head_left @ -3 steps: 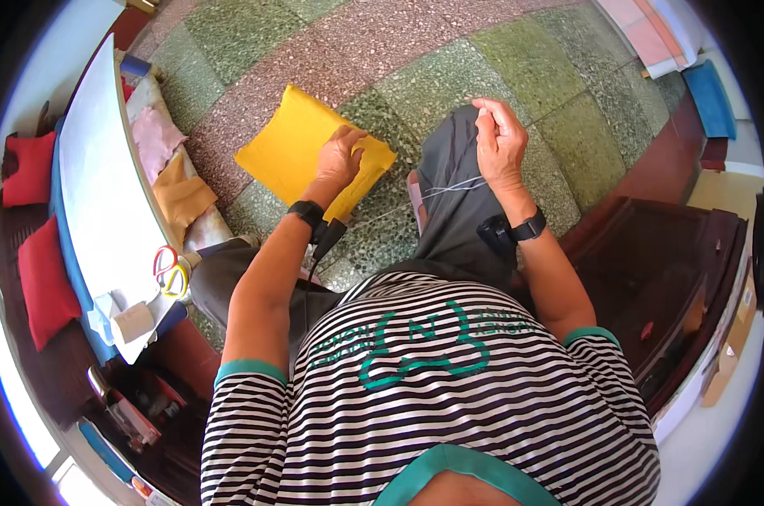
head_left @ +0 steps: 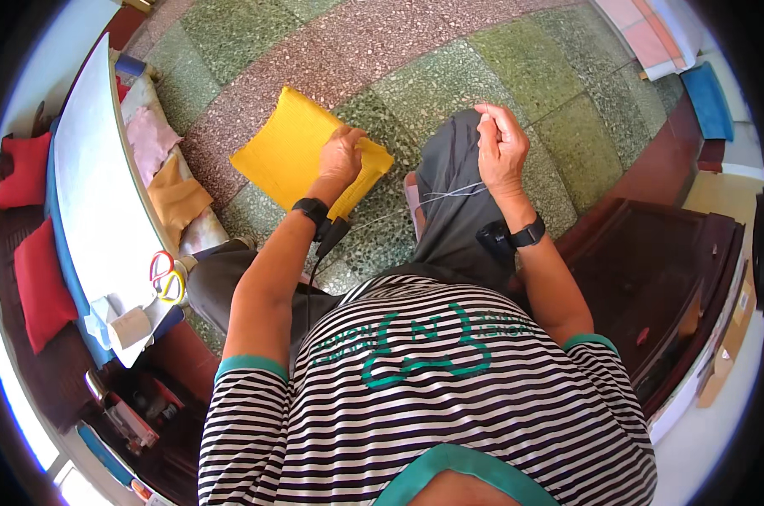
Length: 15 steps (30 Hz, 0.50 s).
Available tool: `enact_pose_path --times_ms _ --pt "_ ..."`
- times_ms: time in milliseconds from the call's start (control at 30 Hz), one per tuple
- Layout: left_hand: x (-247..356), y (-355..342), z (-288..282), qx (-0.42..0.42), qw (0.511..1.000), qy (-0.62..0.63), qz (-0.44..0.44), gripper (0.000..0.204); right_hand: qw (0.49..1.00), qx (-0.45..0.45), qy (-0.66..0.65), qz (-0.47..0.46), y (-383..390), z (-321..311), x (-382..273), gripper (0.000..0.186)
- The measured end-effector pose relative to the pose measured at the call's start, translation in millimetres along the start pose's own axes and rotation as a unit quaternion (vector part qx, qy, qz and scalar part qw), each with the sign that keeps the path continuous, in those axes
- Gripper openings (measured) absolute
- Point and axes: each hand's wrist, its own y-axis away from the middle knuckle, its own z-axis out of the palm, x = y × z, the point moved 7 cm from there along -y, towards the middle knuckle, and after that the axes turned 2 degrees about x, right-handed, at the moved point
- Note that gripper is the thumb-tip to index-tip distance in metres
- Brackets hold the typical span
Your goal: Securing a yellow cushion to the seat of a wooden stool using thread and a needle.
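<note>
A folded piece of yellow cloth [head_left: 285, 139] with a ribbed or quilted look hangs over the floor, left of centre. My left hand [head_left: 341, 158] grips its right part, the fingers bent over the edge. To the right, above my grey-trousered knee, my right hand [head_left: 501, 150] is raised with thumb and forefinger pinched together. Whatever lies between those fingertips is too small to make out. A pale thread [head_left: 453, 194] crosses in front of the knee and reaches the lower edge of my right hand; a fainter strand runs left toward the cloth.
At left stands a white-topped table [head_left: 104, 177] with scissors [head_left: 169, 278] and a paper roll [head_left: 131, 327] at its near end. Cloth scraps [head_left: 178, 198] lie beside it. Red cushions [head_left: 43, 282] sit farther left. A dark wooden piece of furniture [head_left: 651, 278] is at my right.
Both hands keep almost the same place and grip. The cloth and the table shift very slightly left in the picture.
</note>
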Motion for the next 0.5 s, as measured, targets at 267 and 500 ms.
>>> enact_pose_path --times_ms 267,500 --pt "-20 -17 13 -0.024 0.998 0.035 -0.051 0.012 1.0 0.012 -0.012 0.015 -10 5 6 0.014" --pt "-46 -3 4 0.064 0.997 0.012 -0.043 0.008 0.994 0.004 -0.106 0.03 -2 31 8 0.017"
